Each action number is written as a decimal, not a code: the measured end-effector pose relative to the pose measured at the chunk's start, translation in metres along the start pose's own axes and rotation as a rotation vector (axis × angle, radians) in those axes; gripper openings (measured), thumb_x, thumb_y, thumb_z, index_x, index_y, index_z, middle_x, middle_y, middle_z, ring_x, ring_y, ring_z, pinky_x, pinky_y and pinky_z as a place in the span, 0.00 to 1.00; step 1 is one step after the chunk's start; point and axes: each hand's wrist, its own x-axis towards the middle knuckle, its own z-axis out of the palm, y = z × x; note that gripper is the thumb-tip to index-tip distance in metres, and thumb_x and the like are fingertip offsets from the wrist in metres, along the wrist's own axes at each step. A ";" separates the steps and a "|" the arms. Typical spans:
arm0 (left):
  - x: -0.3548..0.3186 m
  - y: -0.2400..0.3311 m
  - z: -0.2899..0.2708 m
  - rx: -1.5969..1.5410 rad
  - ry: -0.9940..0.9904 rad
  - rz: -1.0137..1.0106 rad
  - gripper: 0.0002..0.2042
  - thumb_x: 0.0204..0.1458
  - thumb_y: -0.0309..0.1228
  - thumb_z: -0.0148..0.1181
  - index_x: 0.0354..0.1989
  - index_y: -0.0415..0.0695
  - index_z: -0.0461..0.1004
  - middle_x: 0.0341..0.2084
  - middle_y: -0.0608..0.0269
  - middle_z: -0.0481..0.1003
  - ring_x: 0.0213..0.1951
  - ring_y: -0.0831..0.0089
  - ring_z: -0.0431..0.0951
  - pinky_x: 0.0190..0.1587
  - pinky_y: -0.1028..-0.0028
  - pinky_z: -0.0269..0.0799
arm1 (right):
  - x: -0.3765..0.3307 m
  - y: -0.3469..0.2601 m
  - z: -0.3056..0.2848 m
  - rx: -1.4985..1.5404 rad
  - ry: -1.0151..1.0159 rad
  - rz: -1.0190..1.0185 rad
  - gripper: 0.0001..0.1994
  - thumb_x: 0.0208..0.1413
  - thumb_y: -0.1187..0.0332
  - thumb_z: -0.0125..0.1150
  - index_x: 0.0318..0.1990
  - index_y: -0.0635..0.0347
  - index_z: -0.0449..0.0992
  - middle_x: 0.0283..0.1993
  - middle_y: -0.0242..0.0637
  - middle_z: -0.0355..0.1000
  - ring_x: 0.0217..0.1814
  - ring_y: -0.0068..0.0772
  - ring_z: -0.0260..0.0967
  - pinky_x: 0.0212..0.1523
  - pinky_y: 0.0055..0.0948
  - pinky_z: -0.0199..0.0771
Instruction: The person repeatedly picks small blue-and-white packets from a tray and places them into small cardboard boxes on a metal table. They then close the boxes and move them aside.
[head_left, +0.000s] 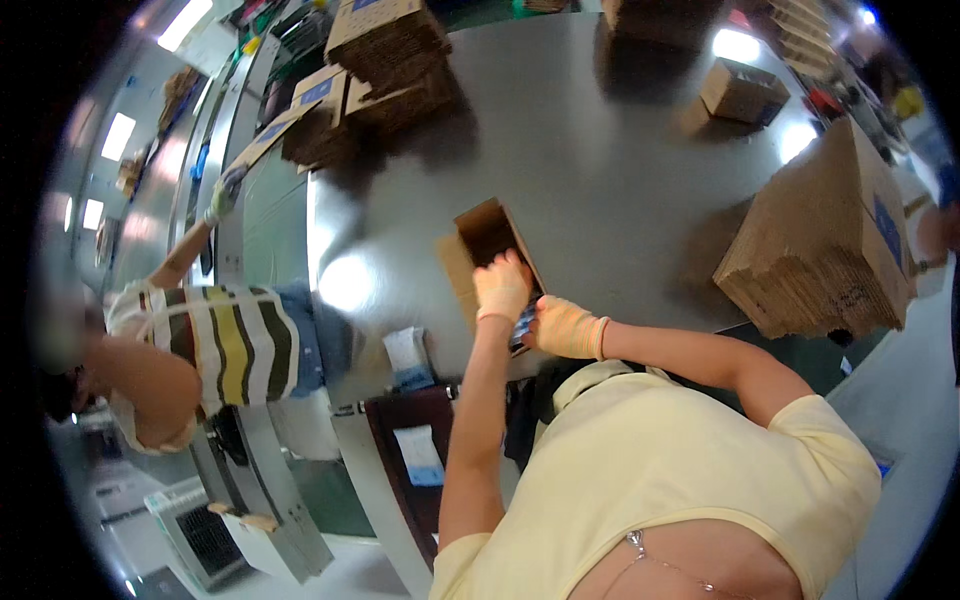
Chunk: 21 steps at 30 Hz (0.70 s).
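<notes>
The left hand [502, 288] has its fingers bent down into the open brown carton [484, 218]; their tips are hidden, so I cannot tell whether they grasp something or are only pressing. The fingers of the right hand [566, 328] are curled at the near end of this carton, just beside a blue-and-white packet [523, 323]; whether they are clenched on it, I cannot tell. The carton lies under and beyond the left fingers, on the grey desk [610, 190], with one flap [459, 280] spread out to their left. In my judgement, the packet could crease or catch on the carton's edge if the right fingers push it at an angle. Also, the near end is close to the desk's edge, so a strong pull toward the body could make the carton slip off.
</notes>
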 end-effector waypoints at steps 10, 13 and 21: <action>0.016 0.045 0.040 -0.368 -0.487 0.058 0.16 0.54 0.37 0.48 0.42 0.43 0.79 0.45 0.50 0.76 0.48 0.57 0.76 0.50 0.62 0.72 | -0.033 0.019 -0.015 -0.080 -0.265 -0.044 0.06 0.52 0.65 0.53 0.34 0.46 0.78 0.30 0.27 0.75 0.35 0.29 0.71 0.44 0.31 0.63; -0.024 0.042 0.011 -0.727 -0.234 0.000 0.17 0.55 0.38 0.48 0.48 0.43 0.74 0.51 0.49 0.72 0.50 0.53 0.74 0.52 0.62 0.70 | -0.031 0.019 -0.018 -0.243 -0.229 -0.078 0.06 0.51 0.66 0.54 0.34 0.45 0.77 0.32 0.27 0.75 0.39 0.28 0.71 0.44 0.30 0.62; -0.238 -0.046 0.035 -0.829 0.650 -0.471 0.16 0.48 0.25 0.57 0.47 0.42 0.73 0.47 0.53 0.73 0.50 0.54 0.71 0.56 0.61 0.65 | -0.037 0.024 -0.013 0.010 -0.219 -0.051 0.04 0.47 0.71 0.51 0.28 0.48 0.72 0.26 0.30 0.71 0.34 0.33 0.71 0.49 0.32 0.63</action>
